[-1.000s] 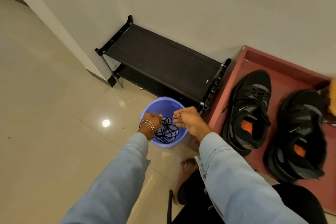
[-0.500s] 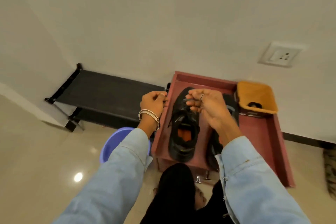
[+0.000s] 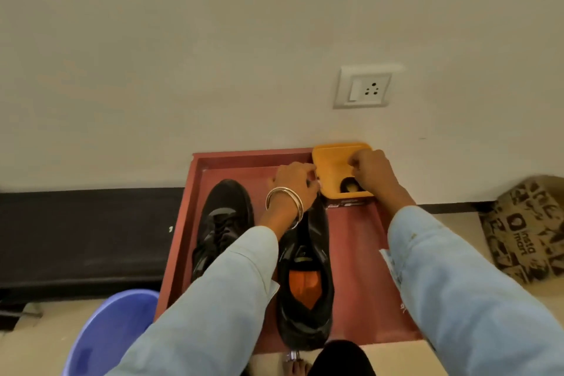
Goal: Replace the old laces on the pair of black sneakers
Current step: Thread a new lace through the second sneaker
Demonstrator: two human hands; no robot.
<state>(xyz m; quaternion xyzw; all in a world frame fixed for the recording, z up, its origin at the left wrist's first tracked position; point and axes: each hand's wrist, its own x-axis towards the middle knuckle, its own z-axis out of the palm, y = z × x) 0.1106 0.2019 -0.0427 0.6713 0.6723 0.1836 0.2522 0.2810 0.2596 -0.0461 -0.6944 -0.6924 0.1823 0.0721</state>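
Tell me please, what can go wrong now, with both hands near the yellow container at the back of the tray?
1. Both hands, left and right, reach over the black sneakers, so a sleeve may drag one sneaker across the red wooden tray.
2. The yellow plastic container sits on a small box at the tray's back corner; a pull could tip it.
3. What each grip holds is unclear, so a thin lace could slip unnoticed.

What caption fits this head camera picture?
Both hands reach to a yellow box behind two black sneakers.
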